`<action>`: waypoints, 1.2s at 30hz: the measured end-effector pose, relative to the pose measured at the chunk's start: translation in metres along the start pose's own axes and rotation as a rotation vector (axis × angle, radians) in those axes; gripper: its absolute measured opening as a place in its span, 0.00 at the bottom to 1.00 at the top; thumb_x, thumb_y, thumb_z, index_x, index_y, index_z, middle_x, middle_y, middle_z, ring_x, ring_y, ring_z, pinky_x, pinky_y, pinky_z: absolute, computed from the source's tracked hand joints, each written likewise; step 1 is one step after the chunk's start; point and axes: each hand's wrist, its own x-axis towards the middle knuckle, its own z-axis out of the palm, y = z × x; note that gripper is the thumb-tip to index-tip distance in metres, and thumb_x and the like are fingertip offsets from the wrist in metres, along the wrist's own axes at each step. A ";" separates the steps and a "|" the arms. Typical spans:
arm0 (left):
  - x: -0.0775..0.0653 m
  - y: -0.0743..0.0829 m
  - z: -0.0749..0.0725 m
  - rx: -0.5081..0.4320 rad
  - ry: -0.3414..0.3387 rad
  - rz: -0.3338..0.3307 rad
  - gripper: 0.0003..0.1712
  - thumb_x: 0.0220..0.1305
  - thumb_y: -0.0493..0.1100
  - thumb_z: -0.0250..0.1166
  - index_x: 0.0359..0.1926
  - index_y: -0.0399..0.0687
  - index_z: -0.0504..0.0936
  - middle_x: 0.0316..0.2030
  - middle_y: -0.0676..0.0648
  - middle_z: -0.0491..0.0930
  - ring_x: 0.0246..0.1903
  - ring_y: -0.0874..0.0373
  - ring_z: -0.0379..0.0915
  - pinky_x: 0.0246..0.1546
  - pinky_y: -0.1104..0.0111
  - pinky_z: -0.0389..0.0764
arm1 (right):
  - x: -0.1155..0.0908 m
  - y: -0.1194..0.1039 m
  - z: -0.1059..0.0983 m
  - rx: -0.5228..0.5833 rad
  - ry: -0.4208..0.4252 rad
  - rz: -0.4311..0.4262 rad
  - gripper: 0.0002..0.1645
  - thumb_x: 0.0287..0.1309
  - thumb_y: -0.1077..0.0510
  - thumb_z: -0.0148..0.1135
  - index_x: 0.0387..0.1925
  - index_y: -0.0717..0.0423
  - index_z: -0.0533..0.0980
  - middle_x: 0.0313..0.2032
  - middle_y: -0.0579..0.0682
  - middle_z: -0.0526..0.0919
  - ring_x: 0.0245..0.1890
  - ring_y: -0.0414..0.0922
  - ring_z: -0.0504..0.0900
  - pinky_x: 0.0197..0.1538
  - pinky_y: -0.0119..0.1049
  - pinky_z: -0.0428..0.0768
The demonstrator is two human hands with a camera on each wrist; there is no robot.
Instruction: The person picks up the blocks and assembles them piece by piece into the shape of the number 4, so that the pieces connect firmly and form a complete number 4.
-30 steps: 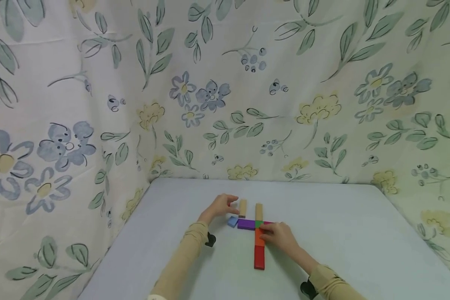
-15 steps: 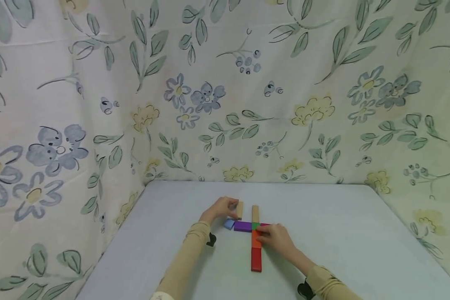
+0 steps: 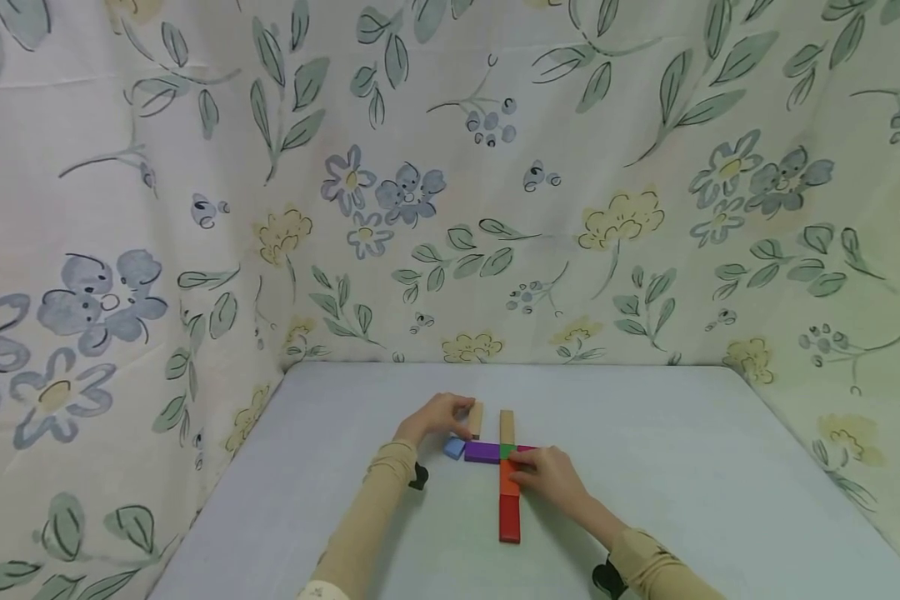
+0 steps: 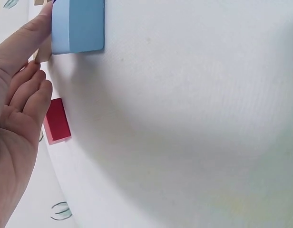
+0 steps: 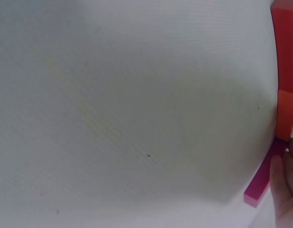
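My left hand [image 3: 438,418] reaches to a plain wooden block [image 3: 476,420], its thumb and fingers pinching the block's near end. A blue block [image 4: 82,26] sits at an angle right beside the thumb. Just right of the blue one lies a purple block [image 3: 482,452], which meets a small green block [image 3: 507,451]. My right hand [image 3: 558,479] rests at the row, fingertips over the green block and an orange block [image 3: 509,485]. Under its fingers runs a magenta block [image 5: 261,178]. A red block [image 3: 509,518] continues the line toward me; another wooden block [image 3: 507,426] extends away from green.
A red block [image 4: 58,121] lies beyond my left hand, hidden from the head view. All stands on a white table [image 3: 645,433]. Flower-printed fabric [image 3: 540,208] hangs along the table's back and side edges.
My left hand's fingers have come in from beside the plain wooden block and taken hold of it. The right hand keeps its place at the row. The head view has shifted slightly.
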 end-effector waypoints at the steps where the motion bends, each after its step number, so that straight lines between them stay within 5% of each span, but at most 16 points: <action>1: 0.000 0.000 0.001 -0.013 0.008 -0.003 0.43 0.48 0.45 0.75 0.65 0.43 0.69 0.64 0.44 0.70 0.65 0.48 0.64 0.66 0.57 0.64 | 0.000 0.000 0.000 0.001 0.000 0.000 0.18 0.47 0.58 0.71 0.42 0.59 0.84 0.39 0.54 0.88 0.39 0.46 0.85 0.42 0.42 0.82; 10: -0.004 -0.007 0.003 -0.077 0.077 0.002 0.43 0.46 0.46 0.76 0.64 0.43 0.71 0.62 0.45 0.73 0.61 0.48 0.70 0.62 0.59 0.70 | 0.000 0.000 0.001 0.004 0.011 -0.006 0.19 0.47 0.57 0.72 0.43 0.60 0.84 0.39 0.53 0.88 0.38 0.46 0.85 0.42 0.40 0.83; 21: -0.012 -0.006 -0.016 -0.089 0.097 0.005 0.42 0.48 0.45 0.75 0.64 0.45 0.70 0.50 0.41 0.80 0.45 0.50 0.72 0.44 0.65 0.74 | 0.000 0.001 0.000 0.002 0.013 -0.012 0.18 0.46 0.58 0.72 0.42 0.60 0.84 0.39 0.54 0.88 0.38 0.46 0.85 0.41 0.40 0.83; 28: -0.016 -0.004 -0.034 -0.092 0.109 0.041 0.40 0.49 0.44 0.75 0.64 0.44 0.70 0.59 0.42 0.75 0.55 0.45 0.74 0.56 0.56 0.74 | 0.000 0.002 0.000 -0.017 0.019 -0.017 0.19 0.46 0.57 0.72 0.42 0.60 0.84 0.39 0.54 0.88 0.38 0.46 0.85 0.40 0.39 0.82; 36: -0.017 0.000 -0.055 -0.131 0.084 0.058 0.40 0.50 0.39 0.74 0.65 0.43 0.69 0.65 0.41 0.69 0.61 0.40 0.68 0.61 0.56 0.70 | -0.002 0.000 -0.001 -0.031 0.032 -0.029 0.18 0.45 0.58 0.73 0.41 0.60 0.84 0.38 0.55 0.88 0.38 0.48 0.85 0.40 0.40 0.82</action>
